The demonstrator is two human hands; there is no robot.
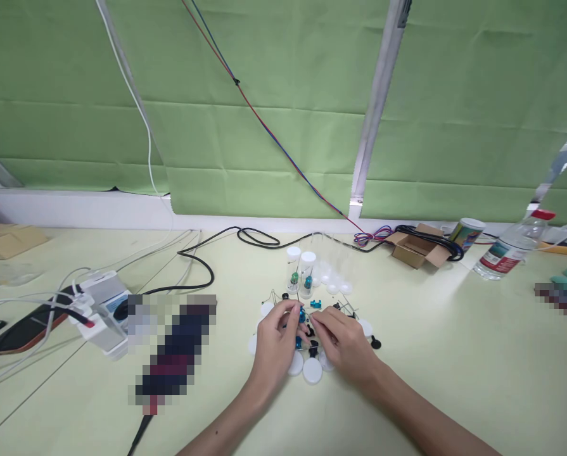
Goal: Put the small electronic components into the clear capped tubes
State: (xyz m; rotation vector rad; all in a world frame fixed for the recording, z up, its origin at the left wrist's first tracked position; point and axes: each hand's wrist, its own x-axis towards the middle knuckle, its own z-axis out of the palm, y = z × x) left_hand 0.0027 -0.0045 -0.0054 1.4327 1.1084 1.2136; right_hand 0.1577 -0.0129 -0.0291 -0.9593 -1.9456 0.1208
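Observation:
My left hand pinches a small shiny blue part between thumb and fingers, with a thin rod standing up beside it. Close by on the right, my right hand has its fingertips pressed together, and what they hold is too small to make out. Another blue part lies just beyond the fingers. Round white caps and small black parts are spread under and around both hands. Behind them stand two clear tubes with white lids, one with a green piece inside, the other with a blue piece.
Several clear tubes stand behind the hands. Farther back are a black cable, an open cardboard box, a can and a water bottle. White plugs and cords crowd the left side, near a blurred-out object.

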